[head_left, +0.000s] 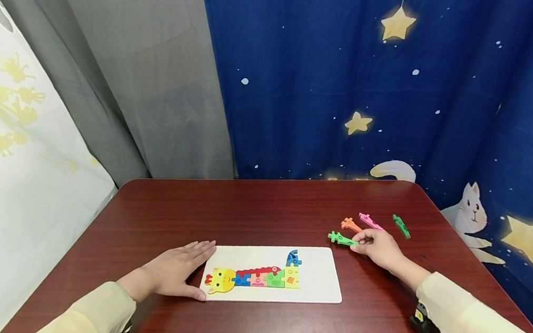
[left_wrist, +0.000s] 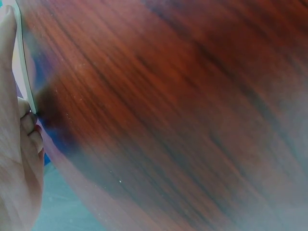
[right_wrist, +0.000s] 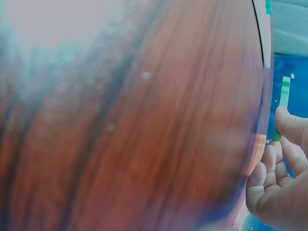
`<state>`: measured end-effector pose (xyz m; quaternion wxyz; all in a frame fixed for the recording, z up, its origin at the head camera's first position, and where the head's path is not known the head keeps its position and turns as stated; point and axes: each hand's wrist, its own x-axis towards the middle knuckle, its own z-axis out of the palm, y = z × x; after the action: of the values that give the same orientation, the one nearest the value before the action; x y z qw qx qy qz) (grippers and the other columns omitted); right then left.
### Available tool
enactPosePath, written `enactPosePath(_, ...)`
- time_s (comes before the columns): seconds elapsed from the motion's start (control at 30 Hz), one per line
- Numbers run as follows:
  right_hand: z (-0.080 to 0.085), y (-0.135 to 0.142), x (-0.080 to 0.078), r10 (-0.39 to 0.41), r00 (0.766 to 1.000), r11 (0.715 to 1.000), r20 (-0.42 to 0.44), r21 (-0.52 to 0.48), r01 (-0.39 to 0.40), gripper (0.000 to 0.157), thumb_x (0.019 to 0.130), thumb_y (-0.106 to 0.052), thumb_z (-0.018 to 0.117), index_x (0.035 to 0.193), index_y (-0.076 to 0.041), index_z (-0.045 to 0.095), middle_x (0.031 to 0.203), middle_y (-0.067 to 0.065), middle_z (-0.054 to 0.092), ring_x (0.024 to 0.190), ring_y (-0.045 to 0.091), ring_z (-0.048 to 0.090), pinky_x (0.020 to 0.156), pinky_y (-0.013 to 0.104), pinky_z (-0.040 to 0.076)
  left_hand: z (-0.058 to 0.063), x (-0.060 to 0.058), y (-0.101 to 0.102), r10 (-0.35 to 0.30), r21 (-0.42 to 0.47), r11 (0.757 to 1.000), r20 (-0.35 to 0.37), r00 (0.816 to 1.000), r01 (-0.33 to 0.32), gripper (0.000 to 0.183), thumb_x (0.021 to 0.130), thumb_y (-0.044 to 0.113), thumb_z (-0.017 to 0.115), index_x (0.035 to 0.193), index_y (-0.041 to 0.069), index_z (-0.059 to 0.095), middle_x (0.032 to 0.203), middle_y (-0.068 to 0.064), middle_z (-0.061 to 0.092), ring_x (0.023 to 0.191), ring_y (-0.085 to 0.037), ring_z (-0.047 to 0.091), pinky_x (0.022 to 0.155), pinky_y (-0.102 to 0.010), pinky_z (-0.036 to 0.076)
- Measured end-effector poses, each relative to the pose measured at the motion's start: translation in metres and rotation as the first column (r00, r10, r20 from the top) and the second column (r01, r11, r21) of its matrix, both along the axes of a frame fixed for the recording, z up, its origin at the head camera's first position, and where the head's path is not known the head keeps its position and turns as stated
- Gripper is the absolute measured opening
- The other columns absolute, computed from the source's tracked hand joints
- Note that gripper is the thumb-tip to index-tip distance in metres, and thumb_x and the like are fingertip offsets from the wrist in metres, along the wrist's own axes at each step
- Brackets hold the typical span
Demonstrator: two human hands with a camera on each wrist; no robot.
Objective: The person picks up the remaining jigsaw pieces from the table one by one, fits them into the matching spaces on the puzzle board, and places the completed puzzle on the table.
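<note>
A white puzzle board (head_left: 318,277) lies on the table, bearing a partly assembled giraffe: a yellow head piece (head_left: 222,280), a red wavy strip, several coloured neck pieces and a blue piece (head_left: 293,257) at the upper right. My left hand (head_left: 176,269) rests along the board's left end, fingers straight and thumb at the lower corner. Beyond the board's upper right corner, my right hand (head_left: 380,249) pinches one end of a light green puzzle piece (head_left: 340,239). In the right wrist view that green piece (right_wrist: 285,94) stands between thumb and fingers.
Beside the right hand lie an orange piece (head_left: 351,224), a pink piece (head_left: 370,221) and a dark green piece (head_left: 401,226). The dark red table (head_left: 172,206) ends at a blue star-patterned curtain (head_left: 311,86) and a grey curtain (head_left: 174,74).
</note>
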<state>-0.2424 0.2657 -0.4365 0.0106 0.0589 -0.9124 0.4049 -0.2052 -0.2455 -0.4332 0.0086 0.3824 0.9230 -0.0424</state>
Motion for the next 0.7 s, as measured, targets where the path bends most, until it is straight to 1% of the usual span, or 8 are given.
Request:
enactPosePath(0.27, 0.01, -0.002, 0.003, 0.001, 0.999, 1.0, -0.036, 0.019, 0.0, 0.013, 0.082, -0.014, 0.079, 0.09, -0.005, 0.072, 0.077, 0.003, 0.059, 0.071, 0.02, 0.052, 0.063, 0.031, 0.044, 0.0, 0.0, 0.0, -0.001, 0.015, 1.0, -0.002, 1.0, 0.001, 0.11, 0.078, 0.085, 0.04, 0.153, 0.006, 0.03, 0.157, -0.008, 0.029, 0.142, -0.024, 0.029, 0.111, -0.041, 0.032)
enactPosePath(0.43, 0.016, -0.002, 0.005, 0.003, 0.998, 1.0, -0.055, 0.019, -0.002, 0.014, 0.082, -0.014, 0.078, 0.091, -0.005, 0.072, 0.078, 0.003, 0.059, 0.071, 0.021, 0.051, 0.063, 0.031, 0.043, 0.002, -0.001, 0.0, -0.006, 0.012, 1.0, -0.004, 1.0, 0.006, 0.109, 0.078, 0.085, 0.039, 0.152, 0.004, 0.031, 0.156, -0.01, 0.031, 0.141, -0.026, 0.03, 0.11, -0.043, 0.033)
enactPosePath(0.7, 0.019, -0.005, 0.01, 0.017, 0.997, 0.999, -0.082, 0.031, -0.015, 0.015, 0.081, -0.016, 0.08, 0.09, -0.006, 0.072, 0.078, 0.001, 0.059, 0.07, 0.019, 0.051, 0.061, 0.029, 0.043, 0.002, 0.0, 0.001, -0.001, 0.009, 1.0, 0.002, 1.0, 0.001, 0.109, 0.078, 0.085, 0.039, 0.152, 0.004, 0.031, 0.156, -0.01, 0.03, 0.141, -0.027, 0.03, 0.11, -0.043, 0.032)
